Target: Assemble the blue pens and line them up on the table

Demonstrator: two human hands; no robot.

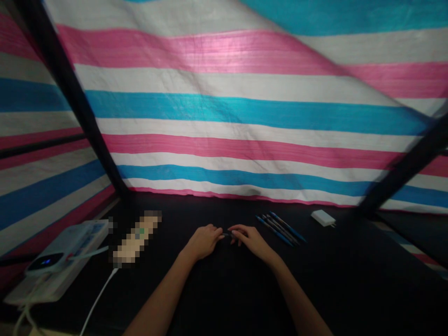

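Observation:
Near the middle of the black table (231, 289), my left hand (207, 241) and my right hand (249, 237) face each other. A small, thin dark object (227, 234) spans the short gap between their fingertips, and both hands are closed on it. It is too small and dim to name. To the right of my right hand lies a group of several pens (281, 228), blue and dark, side by side and slanting.
A white box-shaped adapter (323, 218) sits at the back right. On the left are a blurred-out phone-like item (136, 240) with a white cable (100, 296), and a power bank (47, 262) on a pale case (66, 284). Striped sheeting (224, 109) and dark poles (75, 102) enclose the table.

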